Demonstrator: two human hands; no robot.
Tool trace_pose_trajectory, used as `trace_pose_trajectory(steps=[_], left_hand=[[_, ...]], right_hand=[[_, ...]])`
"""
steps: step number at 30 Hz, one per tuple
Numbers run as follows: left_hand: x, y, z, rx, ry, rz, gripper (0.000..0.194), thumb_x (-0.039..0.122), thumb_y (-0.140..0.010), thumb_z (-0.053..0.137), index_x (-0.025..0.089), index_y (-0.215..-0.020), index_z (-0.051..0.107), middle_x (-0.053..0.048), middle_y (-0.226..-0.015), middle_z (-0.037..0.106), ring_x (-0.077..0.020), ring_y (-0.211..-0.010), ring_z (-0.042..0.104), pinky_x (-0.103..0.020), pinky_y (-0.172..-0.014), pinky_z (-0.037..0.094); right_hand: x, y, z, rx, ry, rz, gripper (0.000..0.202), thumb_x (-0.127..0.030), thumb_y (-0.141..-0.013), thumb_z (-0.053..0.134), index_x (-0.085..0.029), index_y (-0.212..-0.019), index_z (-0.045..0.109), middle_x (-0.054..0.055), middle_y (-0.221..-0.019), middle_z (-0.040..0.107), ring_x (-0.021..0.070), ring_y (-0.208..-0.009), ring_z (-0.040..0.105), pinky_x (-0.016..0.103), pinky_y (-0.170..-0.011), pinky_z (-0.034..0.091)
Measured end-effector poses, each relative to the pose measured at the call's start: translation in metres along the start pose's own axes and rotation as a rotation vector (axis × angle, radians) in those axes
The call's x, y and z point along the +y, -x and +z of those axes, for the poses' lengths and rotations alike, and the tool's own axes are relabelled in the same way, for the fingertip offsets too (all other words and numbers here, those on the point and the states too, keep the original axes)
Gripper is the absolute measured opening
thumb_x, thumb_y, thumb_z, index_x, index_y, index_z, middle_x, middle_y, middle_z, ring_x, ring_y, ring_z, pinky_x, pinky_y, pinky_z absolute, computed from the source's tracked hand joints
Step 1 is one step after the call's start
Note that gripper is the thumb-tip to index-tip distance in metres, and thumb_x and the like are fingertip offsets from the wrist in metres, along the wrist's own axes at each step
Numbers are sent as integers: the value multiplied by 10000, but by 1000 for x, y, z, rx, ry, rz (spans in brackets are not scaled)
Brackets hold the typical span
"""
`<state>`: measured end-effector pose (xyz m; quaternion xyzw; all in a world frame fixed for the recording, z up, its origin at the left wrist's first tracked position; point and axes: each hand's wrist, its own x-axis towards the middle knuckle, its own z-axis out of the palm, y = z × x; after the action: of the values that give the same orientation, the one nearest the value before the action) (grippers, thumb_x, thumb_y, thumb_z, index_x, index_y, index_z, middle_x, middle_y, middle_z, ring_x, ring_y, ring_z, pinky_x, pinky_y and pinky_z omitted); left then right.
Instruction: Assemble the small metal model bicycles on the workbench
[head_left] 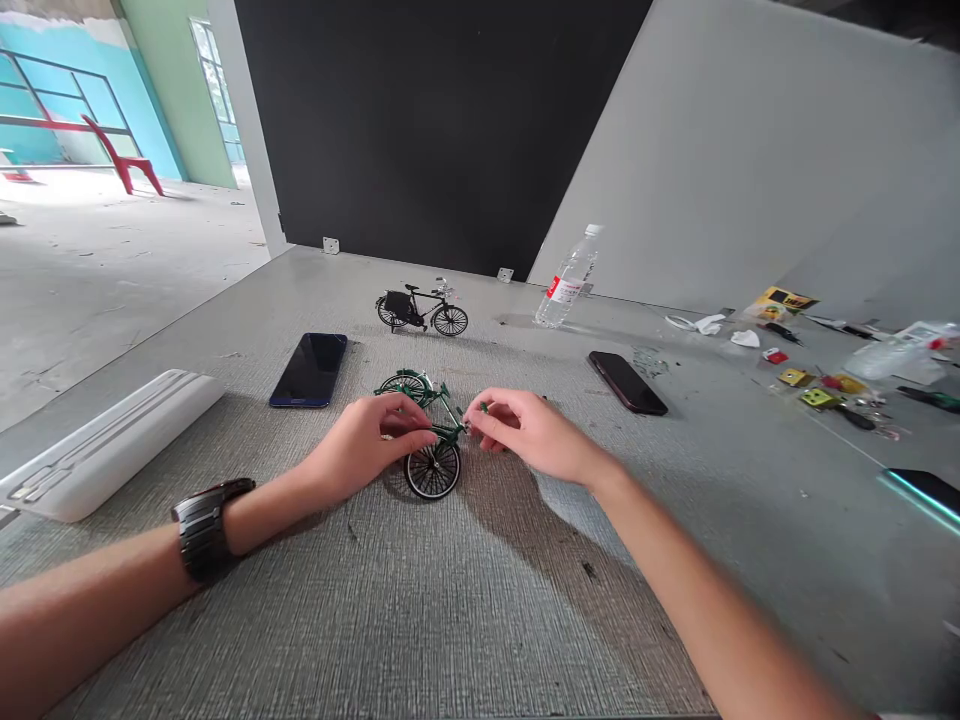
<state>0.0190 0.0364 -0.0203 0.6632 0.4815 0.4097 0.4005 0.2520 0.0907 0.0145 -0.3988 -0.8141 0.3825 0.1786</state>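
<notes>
1. Green model bicycle (429, 430) sits mid-table on the grey woven-looking mat (465, 600), right between both hands. It's a small metal-looking thing with thin tubes and spoked wheels; one black-tyred wheel faces me, the other wheel points away and to the left. So the long axis runs near-to-far with a slight lean left.

2. Left hand (367, 450) is on the frame from the left side, fingers curled around the middle of the bike, thumb tip at the tube just above the near wheel. That's a grip, not a rest.

3. Right hand (525, 430) comes in from the right, thumb and forefinger pinched together at the frame's right end. They look closed on some tiny part there, but it's too small for me to say what. Both hands are about equally close, touching the bike from opposite sides.

4. Further out: a dark blue phone (309, 370) to the left, a black phone (627, 382) to the right, both flat and glossy.

5. Behind, a finished black model bicycle (421, 308) stands upright, well apart.

6. Clear plastic water bottle (568, 276) far right of it, a white long case (97, 445) at the left edge, and a scatter of small parts and tools (825, 385) at far right.
</notes>
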Motion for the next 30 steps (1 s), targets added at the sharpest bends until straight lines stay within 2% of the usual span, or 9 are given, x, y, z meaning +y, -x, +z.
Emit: trace_pose_trajectory(steps=[4,6,8,10,11,14,18,24,30], left_hand=[[8,5,-2,-19,-101,38,223,419,-871,647,199,-905,632,0,-775,697,-130,-552,627,-259,-535,503],[10,5,-7,113,-221,107,240,424,-916,580,196,-856,629,-5,-744,664,-122,-543,588,-263,-539,491],[8,1,-13,338,-377,183,224,404,-922,573,193,-876,632,-36,-803,648,-154,-680,600,-294,-647,503],[1,-6,-20,501,-487,206,262,400,-883,630,187,-1036,625,-84,-969,642,-203,-858,602,-348,-775,499],[-4,-9,-22,507,-483,190,358,414,-855,661,183,-1121,599,-105,-1053,633,-222,-925,601,-369,-813,498],[-15,-18,-27,296,-292,64,499,432,-818,686,172,-1221,548,-118,-1128,654,-247,-1027,621,-383,-855,515],[-20,-21,-28,90,-132,15,381,400,-803,700,161,-1086,612,-80,-1011,715,-221,-930,674,-374,-860,528],[-24,-22,-29,146,-4,24,325,335,-753,731,187,-999,581,-58,-956,744,-218,-895,706,-386,-840,554],[-25,-22,-28,130,62,-10,286,332,-796,678,179,-1011,567,-82,-1002,720,-207,-866,706,-374,-805,576]], right_hand=[[-2,-1,4,170,96,-28,287,-450,-963,482,-212,-895,628,23,-805,681,156,-707,652,304,-656,486],[-4,-2,4,224,63,-50,283,-453,-966,482,-214,-913,623,26,-835,682,158,-723,661,302,-661,493],[-4,-2,3,271,-1,-79,281,-455,-968,483,-211,-943,620,34,-873,680,158,-738,671,299,-667,508],[-4,-2,2,315,-51,-111,273,-448,-967,490,-209,-960,621,38,-885,672,158,-751,673,299,-680,527],[-4,-2,1,333,-65,-126,266,-441,-967,493,-209,-961,623,38,-884,667,157,-757,670,300,-691,535],[-5,-1,1,369,-76,-155,240,-412,-973,485,-220,-967,628,32,-867,659,155,-770,653,302,-713,548],[-8,1,1,397,2,-219,208,-373,-984,473,-245,-1010,636,15,-841,654,149,-769,638,302,-728,539],[-12,3,0,437,156,-317,274,-356,-959,534,-288,-1218,594,15,-961,667,171,-898,640,335,-844,534],[-10,1,0,431,201,-332,320,-418,-933,583,-247,-1203,604,52,-1039,646,183,-926,613,318,-790,546]])
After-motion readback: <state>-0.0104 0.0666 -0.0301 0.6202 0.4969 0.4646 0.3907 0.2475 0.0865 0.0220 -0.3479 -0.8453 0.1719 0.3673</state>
